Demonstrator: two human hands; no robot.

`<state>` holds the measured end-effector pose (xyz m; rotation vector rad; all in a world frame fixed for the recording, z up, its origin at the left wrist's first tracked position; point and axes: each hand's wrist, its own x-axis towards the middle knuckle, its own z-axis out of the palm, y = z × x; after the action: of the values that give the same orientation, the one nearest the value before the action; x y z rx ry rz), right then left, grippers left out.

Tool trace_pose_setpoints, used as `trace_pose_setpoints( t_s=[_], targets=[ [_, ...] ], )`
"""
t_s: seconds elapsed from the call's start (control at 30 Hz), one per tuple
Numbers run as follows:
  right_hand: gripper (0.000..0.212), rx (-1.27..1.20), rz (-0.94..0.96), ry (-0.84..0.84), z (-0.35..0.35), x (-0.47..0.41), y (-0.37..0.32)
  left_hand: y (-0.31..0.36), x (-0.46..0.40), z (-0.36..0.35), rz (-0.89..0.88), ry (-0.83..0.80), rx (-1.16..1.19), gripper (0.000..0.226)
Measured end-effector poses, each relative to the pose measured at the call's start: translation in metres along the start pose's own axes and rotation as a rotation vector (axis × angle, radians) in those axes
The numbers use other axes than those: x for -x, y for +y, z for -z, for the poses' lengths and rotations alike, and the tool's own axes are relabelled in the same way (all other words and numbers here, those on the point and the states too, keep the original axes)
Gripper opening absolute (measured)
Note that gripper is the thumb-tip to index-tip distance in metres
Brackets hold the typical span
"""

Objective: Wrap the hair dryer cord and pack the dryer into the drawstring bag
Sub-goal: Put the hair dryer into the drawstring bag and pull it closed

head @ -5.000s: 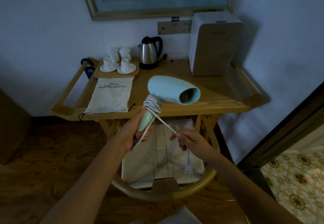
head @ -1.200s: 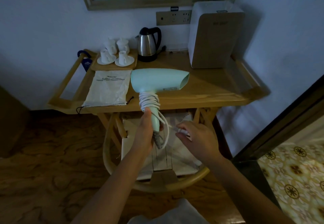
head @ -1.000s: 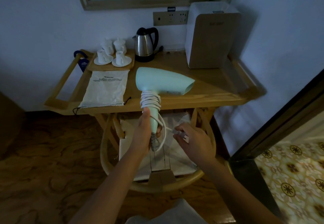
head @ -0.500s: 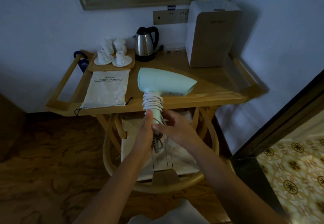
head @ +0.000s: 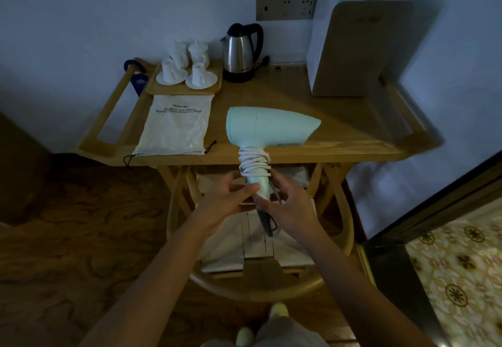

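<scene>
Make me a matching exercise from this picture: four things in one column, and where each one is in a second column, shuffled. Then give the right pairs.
Things:
1. cord
2. drawstring bag
3. kettle
4. cups

Places:
A. on the small wooden tray at the back left of the table
B. coiled round the hair dryer handle
C. lying flat on the table, in front of the tray
D. standing at the back of the table, below the wall sockets

Pairs: 1-B, 2-C, 3-D, 4-A
</scene>
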<state>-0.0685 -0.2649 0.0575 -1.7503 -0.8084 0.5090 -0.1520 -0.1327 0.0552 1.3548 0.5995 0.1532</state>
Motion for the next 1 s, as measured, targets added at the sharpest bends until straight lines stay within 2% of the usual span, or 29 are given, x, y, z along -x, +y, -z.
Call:
trace_pose_setpoints(
  t_s=[0.27,0.43,0.6,0.63,0.7,0.77,0.83,0.9,1.0],
  targets=[
    [0.06,-0.008,-0.046,-0.143,0.02,-0.046,0.014,-0.004,-0.037,0.001,-0.046,0.059,-0.015,0.025],
    [0.051,-0.073,-0.11,-0.194,0.019,-0.075,0.024,-0.009,-0.061,0.006,-0.068,0.082,0.018,0.029],
    [0.049,-0.171,-0.195,-0.202,0.009,-0.097,0.045,-0.018,-0.083,0.035,-0.024,0.145,-0.06,0.011],
    [0.048,-0.202,-0.222,-0.197,0.006,-0.102,0.05,-0.021,-0.09,0.047,-0.007,0.205,-0.13,0.011],
    [0.047,-0.262,-0.275,-0.175,-0.002,-0.112,0.059,-0.027,-0.106,0.08,0.016,0.319,-0.452,0.014],
    [0.048,-0.307,-0.319,-0.145,-0.01,-0.123,0.066,-0.034,-0.124,0.121,-0.012,0.365,-0.807,0.023],
    [0.044,-0.329,-0.338,-0.124,-0.017,-0.135,0.073,-0.041,-0.145,0.165,-0.015,0.39,-1.031,0.04],
    [0.041,-0.332,-0.338,-0.111,-0.024,-0.148,0.079,-0.047,-0.168,0.203,0.012,0.383,-1.311,0.06],
    [0.041,-0.36,-0.345,-0.074,-0.035,-0.165,0.093,-0.059,-0.203,0.239,0.044,0.256,-1.618,0.076]
  ],
)
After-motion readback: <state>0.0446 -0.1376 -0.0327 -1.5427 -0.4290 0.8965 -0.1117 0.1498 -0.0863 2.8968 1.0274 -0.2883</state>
